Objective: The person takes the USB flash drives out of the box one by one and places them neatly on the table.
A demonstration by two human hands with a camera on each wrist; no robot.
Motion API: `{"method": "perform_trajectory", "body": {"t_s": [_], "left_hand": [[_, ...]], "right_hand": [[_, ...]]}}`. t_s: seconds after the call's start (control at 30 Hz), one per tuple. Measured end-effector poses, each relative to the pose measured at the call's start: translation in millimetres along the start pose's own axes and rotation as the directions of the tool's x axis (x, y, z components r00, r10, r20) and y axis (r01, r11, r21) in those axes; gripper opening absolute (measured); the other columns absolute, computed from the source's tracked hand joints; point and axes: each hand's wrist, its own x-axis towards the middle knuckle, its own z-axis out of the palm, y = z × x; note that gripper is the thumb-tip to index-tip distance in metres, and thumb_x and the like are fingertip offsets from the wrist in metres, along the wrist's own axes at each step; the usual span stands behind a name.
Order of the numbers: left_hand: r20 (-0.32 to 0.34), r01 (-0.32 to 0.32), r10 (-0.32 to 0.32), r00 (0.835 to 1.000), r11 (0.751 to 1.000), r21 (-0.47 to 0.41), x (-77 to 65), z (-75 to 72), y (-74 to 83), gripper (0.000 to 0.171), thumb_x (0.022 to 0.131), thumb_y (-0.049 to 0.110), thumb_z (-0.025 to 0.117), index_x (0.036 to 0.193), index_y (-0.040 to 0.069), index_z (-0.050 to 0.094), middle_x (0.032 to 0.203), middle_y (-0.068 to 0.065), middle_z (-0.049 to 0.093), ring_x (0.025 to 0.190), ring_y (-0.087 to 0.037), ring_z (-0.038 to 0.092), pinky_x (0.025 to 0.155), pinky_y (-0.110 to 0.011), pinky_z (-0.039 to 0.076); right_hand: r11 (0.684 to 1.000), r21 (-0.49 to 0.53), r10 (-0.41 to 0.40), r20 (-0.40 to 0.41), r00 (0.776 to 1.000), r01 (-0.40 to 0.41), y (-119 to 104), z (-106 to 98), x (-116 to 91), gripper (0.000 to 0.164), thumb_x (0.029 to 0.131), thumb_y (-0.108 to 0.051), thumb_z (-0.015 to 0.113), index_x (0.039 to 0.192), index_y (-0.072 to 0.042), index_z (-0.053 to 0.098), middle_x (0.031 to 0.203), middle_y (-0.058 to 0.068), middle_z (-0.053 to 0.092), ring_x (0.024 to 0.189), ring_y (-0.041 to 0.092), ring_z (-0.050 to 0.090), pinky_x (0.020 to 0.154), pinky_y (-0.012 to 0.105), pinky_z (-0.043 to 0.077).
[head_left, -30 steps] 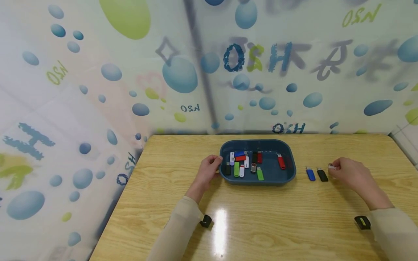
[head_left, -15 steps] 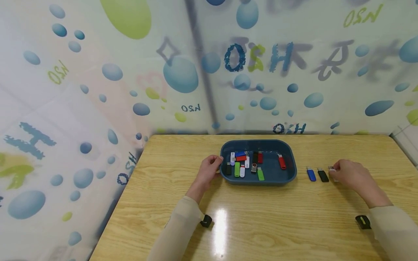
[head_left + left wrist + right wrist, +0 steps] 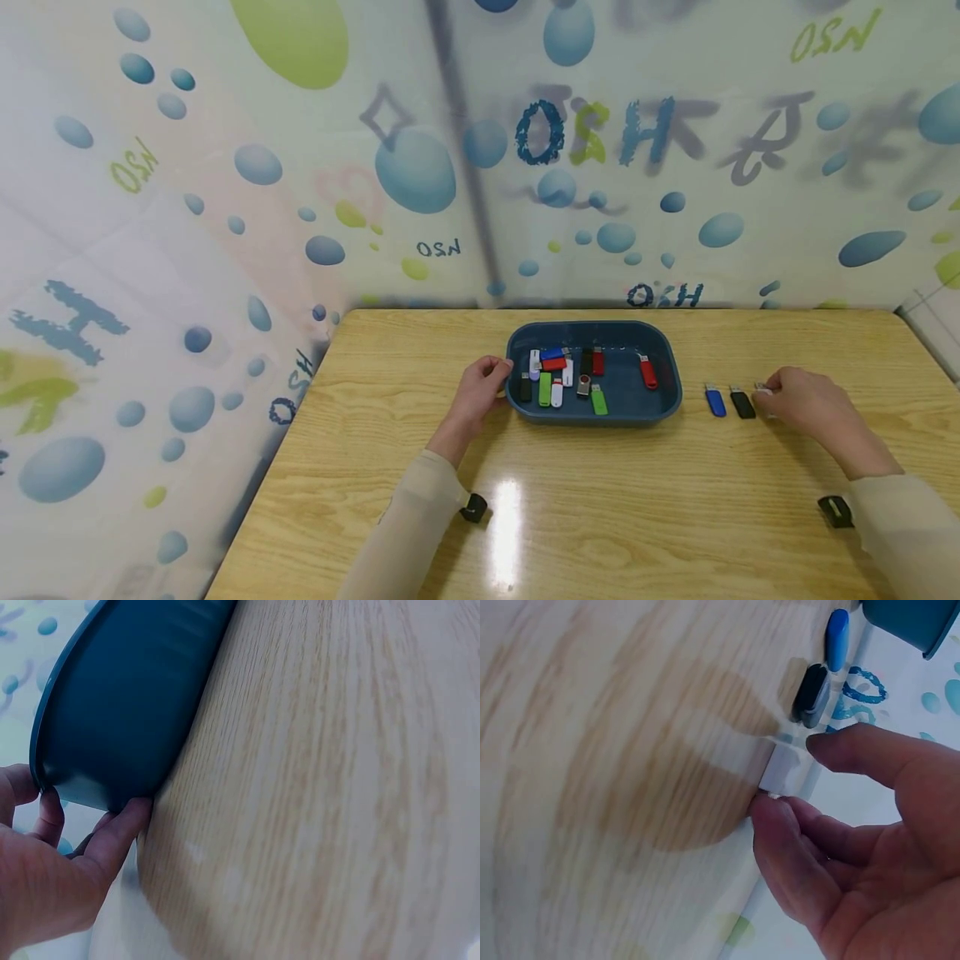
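Pinching white USB stick (image 3: 780, 769): right fingers (image 3: 776, 832). Left fingers (image 3: 116, 832) gripping blue tray (image 3: 124, 697). Wall lettering (image 3: 590, 137): mirrored "H2O".

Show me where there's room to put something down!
The table is bare in front of the blue tray, between the sleeves, and left of the left hand. Inside the tray, there's a gap between the lone red stick and the bunch of sticks. It's crowded in that bunch, and by the right hand, blue stick, black stick and white stick.
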Motion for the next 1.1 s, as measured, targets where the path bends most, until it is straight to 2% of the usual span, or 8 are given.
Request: {"method": "perform_trajectory", "body": {"t_s": [0.07,0.13,0.23,0.27,0.37,0.5,0.63,1.1], "left_hand": [[0.000,0.002,-0.002,1.000,1.000,-0.002,0.5,0.0,-0.4,0.025,0.107,0.024,0.058,0.111,0.000,0.060,0.100,-0.004,0.054,0.091,-0.018,0.055,0.075,-0.029,0.058],[0.000,0.002,-0.002,1.000,1.000,-0.003,0.4,-0.1,-0.2,0.024,0.107,0.024,0.058,0.111,0.001,0.060,0.100,-0.004,0.055,0.091,-0.018,0.056,0.074,-0.029,0.058],[0.002,0.000,0.000,1.000,1.000,0.000,-0.7,-0.2,1.0,0.024,0.107,0.024,0.057,0.112,0.000,0.060,0.104,-0.006,0.056,0.093,-0.019,0.058,0.078,-0.032,0.060],[0.002,-0.001,0.001,1.000,1.000,0.002,-0.7,-0.2,1.1,0.024,0.107,0.024,0.057,0.113,0.000,0.060,0.105,-0.007,0.056,0.093,-0.019,0.058,0.079,-0.032,0.060],[0.004,0.000,0.000,1.000,1.000,0.004,-1.4,-0.4,1.8,0.026,0.107,0.024,0.057,0.114,0.000,0.060,0.107,-0.009,0.057,0.095,-0.019,0.059,0.081,-0.034,0.061],[0.001,0.006,-0.006,1.000,1.000,0.009,-2.0,-0.1,2.8,0.026,0.107,0.026,0.057,0.114,0.001,0.060,0.107,-0.008,0.057,0.095,-0.019,0.059,0.081,-0.033,0.061],[0.001,0.006,-0.006,1.000,1.000,0.012,-1.6,0.5,2.6,0.029,0.107,0.026,0.058,0.116,-0.001,0.060,0.105,-0.006,0.056,0.094,-0.019,0.058,0.080,-0.032,0.060],[-0.004,0.017,-0.017,1.000,1.000,0.026,-1.8,-0.2,2.2,0.029,0.107,0.026,0.058,0.118,0.000,0.061,0.110,-0.009,0.058,0.096,-0.021,0.058,0.084,-0.036,0.061]], "right_hand": [[1.000,0.006,-0.013,-0.025,1.000,0.013,-0.7,0.5,-1.6,0.033,0.100,-0.025,0.057,0.080,0.002,0.059,0.066,0.006,0.049,0.060,0.020,0.045,0.055,0.033,0.035],[1.000,0.013,-0.027,-0.061,0.998,0.028,-2.9,0.4,-3.5,0.041,0.101,-0.027,0.056,0.093,0.012,0.061,0.075,0.019,0.060,0.064,0.026,0.054,0.056,0.038,0.044],[0.998,0.020,-0.053,-0.130,0.990,0.056,-11.8,-1.3,-6.5,0.058,0.103,-0.030,0.055,0.127,0.023,0.052,0.107,0.036,0.064,0.080,0.035,0.065,0.064,0.049,0.054],[0.998,0.019,-0.064,-0.161,0.985,0.067,-17.2,-1.7,-7.7,0.059,0.104,-0.030,0.055,0.130,0.023,0.050,0.115,0.039,0.062,0.086,0.040,0.066,0.067,0.053,0.054],[0.995,0.010,-0.098,-0.260,0.961,0.104,-35.6,-1.4,-10.9,0.055,0.104,-0.029,0.055,0.132,0.018,0.053,0.120,0.037,0.060,0.095,0.045,0.062,0.072,0.058,0.053],[0.984,-0.006,-0.164,-0.391,0.906,0.176,-59.1,0.6,-14.8,0.047,0.102,-0.025,0.059,0.128,0.014,0.060,0.122,0.037,0.058,0.106,0.052,0.055,0.081,0.066,0.047],[0.972,-0.008,-0.214,-0.448,0.868,0.235,-76.5,2.5,-16.5,0.041,0.101,-0.021,0.062,0.126,0.012,0.062,0.124,0.037,0.057,0.111,0.055,0.052,0.085,0.069,0.045],[0.949,0.006,-0.282,-0.432,0.857,0.315,-124.8,16.9,-14.7,0.037,0.101,-0.019,0.063,0.126,0.008,0.063,0.125,0.031,0.058,0.114,0.050,0.055,0.090,0.066,0.048]]}}
